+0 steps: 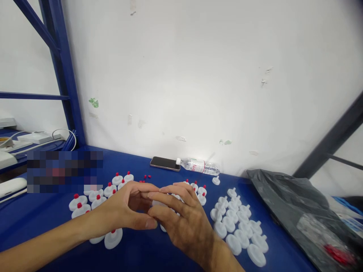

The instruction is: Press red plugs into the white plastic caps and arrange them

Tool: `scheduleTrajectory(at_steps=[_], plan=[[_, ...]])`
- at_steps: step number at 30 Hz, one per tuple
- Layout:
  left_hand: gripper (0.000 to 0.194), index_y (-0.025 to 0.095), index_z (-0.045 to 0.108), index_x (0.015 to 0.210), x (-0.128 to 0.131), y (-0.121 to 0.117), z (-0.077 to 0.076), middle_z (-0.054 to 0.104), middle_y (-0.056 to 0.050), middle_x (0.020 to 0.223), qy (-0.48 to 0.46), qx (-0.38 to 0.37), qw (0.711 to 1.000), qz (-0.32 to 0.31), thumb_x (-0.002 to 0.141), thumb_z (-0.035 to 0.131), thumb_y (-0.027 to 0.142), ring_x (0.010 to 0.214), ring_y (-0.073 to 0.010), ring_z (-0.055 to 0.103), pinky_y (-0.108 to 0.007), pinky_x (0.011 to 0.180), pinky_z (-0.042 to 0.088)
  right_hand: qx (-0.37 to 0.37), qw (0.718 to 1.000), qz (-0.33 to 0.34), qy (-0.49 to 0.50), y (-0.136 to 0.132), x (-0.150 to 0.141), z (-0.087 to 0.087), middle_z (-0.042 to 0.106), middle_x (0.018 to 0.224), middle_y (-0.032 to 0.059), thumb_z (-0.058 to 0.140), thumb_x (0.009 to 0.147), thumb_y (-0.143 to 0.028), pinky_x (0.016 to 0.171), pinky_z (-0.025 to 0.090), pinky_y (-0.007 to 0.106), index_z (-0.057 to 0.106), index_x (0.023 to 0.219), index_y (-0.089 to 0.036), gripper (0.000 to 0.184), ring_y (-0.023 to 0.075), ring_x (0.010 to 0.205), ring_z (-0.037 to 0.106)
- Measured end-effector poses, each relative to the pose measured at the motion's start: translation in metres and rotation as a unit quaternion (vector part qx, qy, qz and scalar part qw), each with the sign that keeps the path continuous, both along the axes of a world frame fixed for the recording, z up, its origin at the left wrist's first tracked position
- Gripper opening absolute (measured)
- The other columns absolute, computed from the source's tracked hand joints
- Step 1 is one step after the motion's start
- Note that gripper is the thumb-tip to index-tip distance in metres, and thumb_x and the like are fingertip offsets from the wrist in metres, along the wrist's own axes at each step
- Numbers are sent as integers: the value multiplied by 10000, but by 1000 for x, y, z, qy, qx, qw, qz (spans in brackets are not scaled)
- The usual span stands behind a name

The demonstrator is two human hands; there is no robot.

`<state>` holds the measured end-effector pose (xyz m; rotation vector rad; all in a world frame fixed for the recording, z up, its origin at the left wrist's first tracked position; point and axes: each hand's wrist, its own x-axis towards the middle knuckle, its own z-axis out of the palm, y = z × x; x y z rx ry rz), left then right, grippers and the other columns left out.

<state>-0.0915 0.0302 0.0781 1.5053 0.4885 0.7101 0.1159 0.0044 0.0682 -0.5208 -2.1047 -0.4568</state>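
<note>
My left hand and my right hand meet above the middle of the blue table. Their fingers are curved and touch, the right fingertips lying over the left ones. Whatever is pinched between them, if anything, is hidden. White shows through gaps in my right fingers; I cannot tell if it is held or lies behind. Beside my left hand are several white round discs with red caps, one a capped disc just below my wrist. To the right of my right hand lie several white discs with bare stems, such as an uncapped disc.
A phone and a clear plastic bottle lie by the wall. Loose red caps are behind my hands. A dark grey plastic bag covers the right side. White devices with cables stand at left, beside a blue metal post.
</note>
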Motion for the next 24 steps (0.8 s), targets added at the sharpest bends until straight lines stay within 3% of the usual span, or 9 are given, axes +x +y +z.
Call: scheduleTrajectory(at_steps=[5,11,18,21,24], plan=[[366,150,772,949,1,1,-5,764,-62,873,3,5,1000,11,675,913,347,883,-270,727,-324,805,574,-11,1000,12,-1,-2,0,1,766,1206,-50,587,1010,-134,1059,504,346,652,1054,-263,151,140,1145,670],[255,145,792,887,0,0,-13,735,-3,759,-6,17,999,32,684,893,261,720,-161,657,-227,684,524,-48,998,35,2,-5,0,2,753,1237,-41,583,1007,-116,1057,501,322,636,1087,-252,167,134,1165,663],[250,156,796,901,2,3,-16,747,-4,768,-3,26,999,23,733,878,322,711,-156,669,-225,675,516,-72,996,42,2,-4,-1,3,761,1221,-21,561,1039,-166,990,519,323,630,1113,-260,139,137,1130,675],[325,183,775,994,-1,2,-11,767,-17,855,2,35,999,22,760,871,387,822,-195,703,-247,735,535,-88,994,53,27,-4,-2,7,783,1139,-5,542,1058,-204,960,523,322,634,1096,-248,109,141,1073,695],[339,243,719,1156,-4,-1,-4,773,-16,943,40,127,987,89,937,675,497,845,-184,686,-241,696,529,-97,992,26,75,0,6,15,775,1118,25,578,1042,-229,947,530,356,656,1081,-245,89,175,1029,701]])
